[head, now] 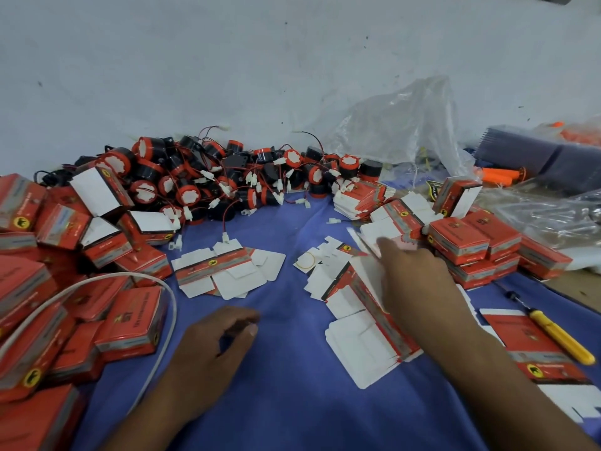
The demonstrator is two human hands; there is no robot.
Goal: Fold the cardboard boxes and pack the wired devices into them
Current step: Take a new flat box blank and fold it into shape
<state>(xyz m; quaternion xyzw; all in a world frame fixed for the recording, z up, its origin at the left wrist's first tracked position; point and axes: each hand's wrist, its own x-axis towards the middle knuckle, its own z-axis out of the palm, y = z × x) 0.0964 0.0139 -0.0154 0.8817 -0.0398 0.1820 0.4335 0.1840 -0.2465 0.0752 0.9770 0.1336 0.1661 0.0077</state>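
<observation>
My right hand [413, 271] is the nearer one to the work. It is stretched over the loose heap of flat box blanks [361, 340], which lie directly under and just short of its fingers [385, 245]. The fingers are smeared by motion and a white flap stands up against them, so I cannot tell whether they pinch it or only brush it. The top blank's long axis runs slantwise, from close beside my wrist away toward the far left of the fingertips, with the red band along it and the white flaps out to both sides. My left hand [218, 333] rests on the blue cloth [286, 379], its fingers loosely curled and holding nothing. A second blank [224, 271] lies flat just beyond them. The wired devices [227, 177] are piled well beyond both hands. I judge the right hand should lift this blank.
</observation>
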